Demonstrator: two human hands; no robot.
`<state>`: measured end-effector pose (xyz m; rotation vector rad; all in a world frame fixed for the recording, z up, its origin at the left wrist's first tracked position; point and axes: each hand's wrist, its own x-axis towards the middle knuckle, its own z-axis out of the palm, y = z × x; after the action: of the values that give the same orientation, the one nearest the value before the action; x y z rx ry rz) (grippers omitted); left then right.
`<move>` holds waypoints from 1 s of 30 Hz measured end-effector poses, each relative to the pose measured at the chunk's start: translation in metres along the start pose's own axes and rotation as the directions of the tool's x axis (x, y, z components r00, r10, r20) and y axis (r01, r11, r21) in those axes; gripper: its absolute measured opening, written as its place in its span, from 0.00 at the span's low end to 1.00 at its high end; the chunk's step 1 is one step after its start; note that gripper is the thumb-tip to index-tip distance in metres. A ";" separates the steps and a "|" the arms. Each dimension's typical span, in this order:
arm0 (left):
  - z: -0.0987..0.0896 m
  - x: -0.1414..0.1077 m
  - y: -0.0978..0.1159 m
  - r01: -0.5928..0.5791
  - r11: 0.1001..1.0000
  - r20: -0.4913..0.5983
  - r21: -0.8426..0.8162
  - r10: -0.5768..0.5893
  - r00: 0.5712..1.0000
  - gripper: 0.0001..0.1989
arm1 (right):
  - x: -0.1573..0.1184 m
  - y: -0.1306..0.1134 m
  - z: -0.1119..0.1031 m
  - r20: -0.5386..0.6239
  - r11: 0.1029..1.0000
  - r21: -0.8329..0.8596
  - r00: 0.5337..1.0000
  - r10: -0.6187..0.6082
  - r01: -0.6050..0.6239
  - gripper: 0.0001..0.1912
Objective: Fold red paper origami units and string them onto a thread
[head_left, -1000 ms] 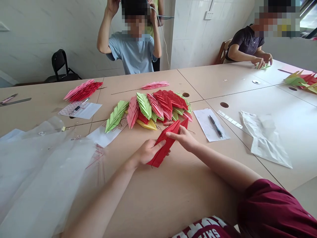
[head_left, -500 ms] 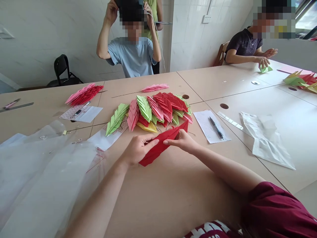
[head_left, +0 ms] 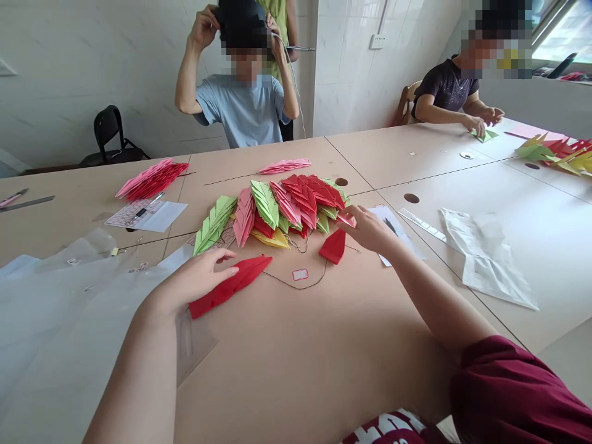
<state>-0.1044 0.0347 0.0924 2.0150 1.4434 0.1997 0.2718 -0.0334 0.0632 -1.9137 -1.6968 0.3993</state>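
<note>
A long red folded paper leaf [head_left: 229, 287] lies on the table, with my left hand [head_left: 197, 279] at its upper left side. The fingers of that hand are apart, its thumb over the leaf. My right hand [head_left: 367, 229] is open at the right end of a pile of green, pink, red and yellow folded paper leaves [head_left: 296, 206]. Below its fingers lies a short red folded piece [head_left: 333, 246]. A dark thread [head_left: 296, 288] curves between the two red pieces, and a small red-bordered label [head_left: 300, 274] lies just above it.
Plastic sheeting [head_left: 69, 333] spreads over the left side. Right of the pile are a paper slip [head_left: 404, 237], a ruler [head_left: 423, 225] and a white bag [head_left: 485, 259]. Pink-red leaves [head_left: 150, 179] lie back left. One person [head_left: 245, 111] faces me; another [head_left: 451, 92] handles green paper.
Both hands have let go of the red paper and moved apart, left hand leftward, right hand rightward. The long red leaf now lies on the table, and the thread and label have come into view.
</note>
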 end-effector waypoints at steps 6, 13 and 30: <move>0.034 0.002 0.034 -0.092 0.978 -0.029 -0.189 0.088 0.996 0.21 | 0.011 0.013 0.008 0.097 0.987 0.120 0.991 0.095 -0.107 0.14; 0.126 0.008 0.064 -0.019 0.735 0.063 -0.678 0.084 0.995 0.34 | -0.012 -0.025 -0.008 0.125 0.863 0.461 0.948 -0.294 0.206 0.04; 0.149 0.006 0.049 -0.287 0.654 -0.146 -0.700 0.262 0.954 0.10 | -0.032 -0.045 -0.009 0.080 0.802 0.264 0.816 -0.572 0.537 0.08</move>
<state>0.0068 -0.0306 0.0028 1.5364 0.8439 0.8052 0.2349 -0.0641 0.0926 -1.1609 -2.1113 0.4918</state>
